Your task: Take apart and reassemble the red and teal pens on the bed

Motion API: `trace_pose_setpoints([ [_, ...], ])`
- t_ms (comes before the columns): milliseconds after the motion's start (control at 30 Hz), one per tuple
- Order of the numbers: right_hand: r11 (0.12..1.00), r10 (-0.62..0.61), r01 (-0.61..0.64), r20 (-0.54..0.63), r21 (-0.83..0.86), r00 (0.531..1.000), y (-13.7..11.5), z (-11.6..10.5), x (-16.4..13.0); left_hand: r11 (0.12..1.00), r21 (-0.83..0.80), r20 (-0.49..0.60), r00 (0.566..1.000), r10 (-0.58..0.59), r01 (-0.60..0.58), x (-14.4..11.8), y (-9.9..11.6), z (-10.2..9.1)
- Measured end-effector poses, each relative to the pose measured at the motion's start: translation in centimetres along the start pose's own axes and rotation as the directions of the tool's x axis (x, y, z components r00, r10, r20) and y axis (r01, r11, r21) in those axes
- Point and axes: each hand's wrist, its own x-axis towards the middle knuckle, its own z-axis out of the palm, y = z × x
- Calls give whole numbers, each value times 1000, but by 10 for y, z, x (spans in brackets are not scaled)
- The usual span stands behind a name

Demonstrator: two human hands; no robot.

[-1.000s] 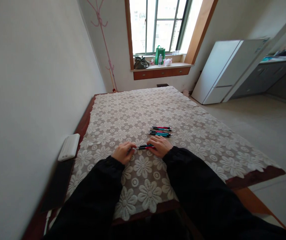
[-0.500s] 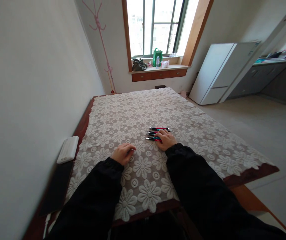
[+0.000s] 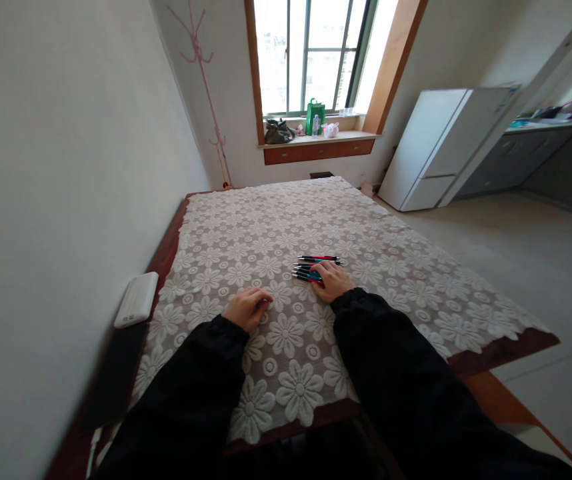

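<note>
Several slim pens [image 3: 319,257] with black, red and teal parts lie side by side, roughly crosswise, on a white lace tablecloth [image 3: 286,333]. My right hand [image 3: 335,281] covers their right ends, its fingers bent and closed on the pen nearest me [image 3: 306,275]. How the fingertips meet that pen is partly hidden. Left of the pens, my left hand [image 3: 247,308] rests on the lace with its fingers curled in and nothing visible in them.
A white power bank [image 3: 137,299] and a dark flat panel [image 3: 113,377] lie along the table's left edge by the wall. Beyond the table are a pink coat stand [image 3: 207,93], a window sill holding a green bag [image 3: 315,117], and a white refrigerator [image 3: 431,147].
The nearest pen has shifted slightly toward the others and tilted a little under my right hand's fingers. My left hand stays almost where it was.
</note>
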Motion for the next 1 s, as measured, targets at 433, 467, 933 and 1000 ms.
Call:
trace_pose_setpoints([
  [433, 885, -160, 149, -13, 442, 987, -20, 7, -1, 1000, -14, 16, 1000, -24, 24, 1, 7, -2],
  [467, 820, -107, 108, -34, 562, 994, -25, 7, 0, 998, -49, 13, 999, -36, 37, 1, 9, -2],
  [933, -162, -73, -372, 365, 914, 928, -107, 38, 16, 7, -944, 297, 859, -417, 330, 8, 12, -7],
  [1000, -250, -100, -416, 404, 874, 909, -106, 36, 13, -97, -947, 317, 846, -428, 306, 7, 13, -13],
])
